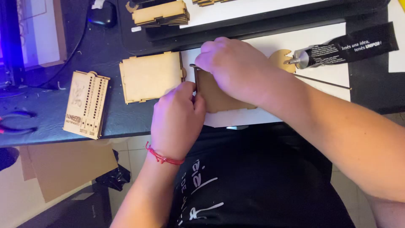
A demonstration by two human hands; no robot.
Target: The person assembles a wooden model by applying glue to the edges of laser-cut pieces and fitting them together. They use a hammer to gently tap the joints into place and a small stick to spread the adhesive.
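Dark bench carries a white sheet with thin laser-cut wooden parts on it. Right hand presses down on a flat brown wood panel at the sheet's front edge, fingers curled over its upper left corner. Left hand pinches that panel's left edge, where a thin upright piece meets it. Best judged: keep the joint square, with steady pressure. Pale notched square panel lies just left. Perforated engraved panel sits further left. Black glue tube, metal nozzle, lies right.
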